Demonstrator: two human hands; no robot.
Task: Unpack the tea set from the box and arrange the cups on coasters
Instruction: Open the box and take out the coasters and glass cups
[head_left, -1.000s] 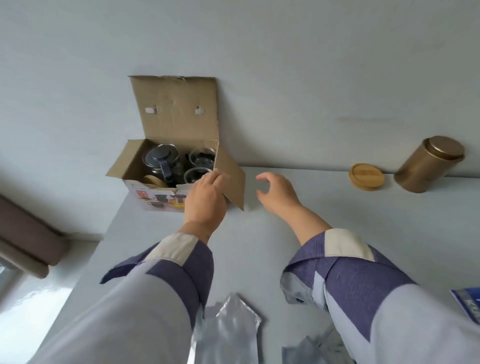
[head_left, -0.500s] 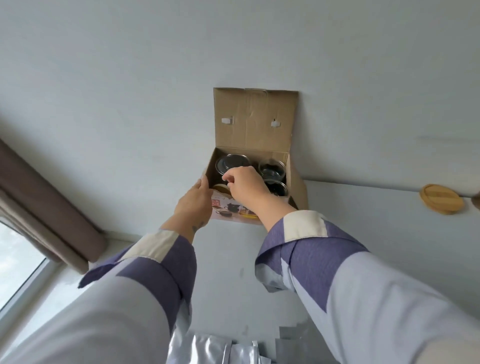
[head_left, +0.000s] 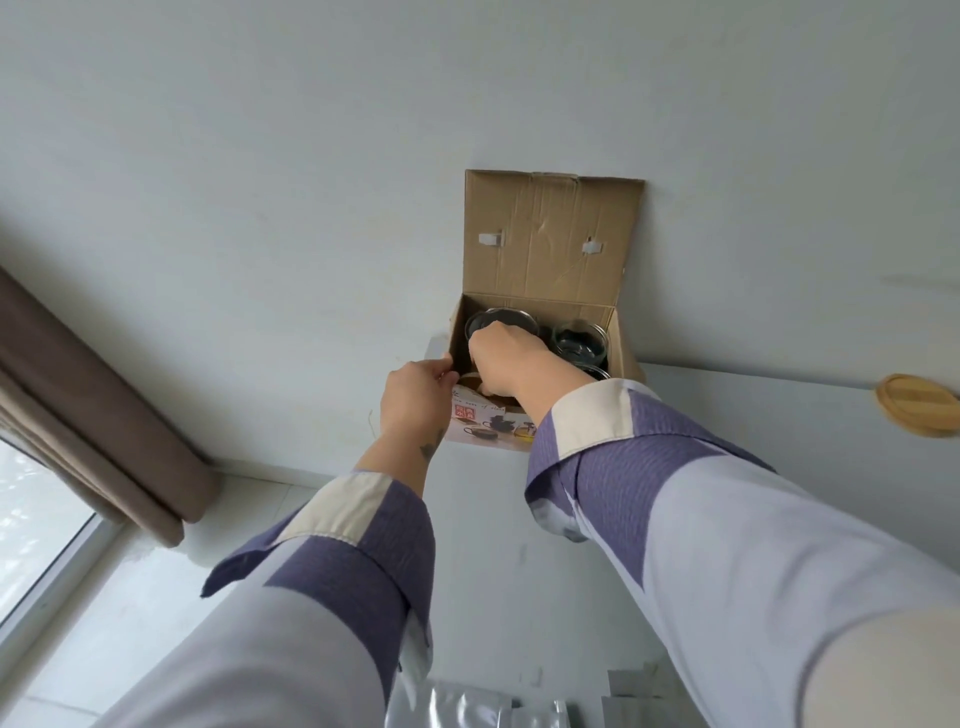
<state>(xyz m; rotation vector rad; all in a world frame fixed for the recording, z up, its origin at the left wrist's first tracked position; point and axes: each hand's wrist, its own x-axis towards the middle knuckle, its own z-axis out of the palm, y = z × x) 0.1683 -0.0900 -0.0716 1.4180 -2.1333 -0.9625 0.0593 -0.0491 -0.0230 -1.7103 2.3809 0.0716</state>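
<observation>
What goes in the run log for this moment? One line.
step: unpacking | right hand: inside box, on teapot | left hand: steadying box | coaster: on table

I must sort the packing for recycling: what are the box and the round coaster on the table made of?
The box: plain brown cardboard, matte, creased, with a printed front. The coaster: apparently light wood or bamboo, smooth, with a raised rim.

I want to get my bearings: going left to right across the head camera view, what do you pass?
Window → brown curtain → left hand → right hand → glass cup in the box → wooden coaster.
</observation>
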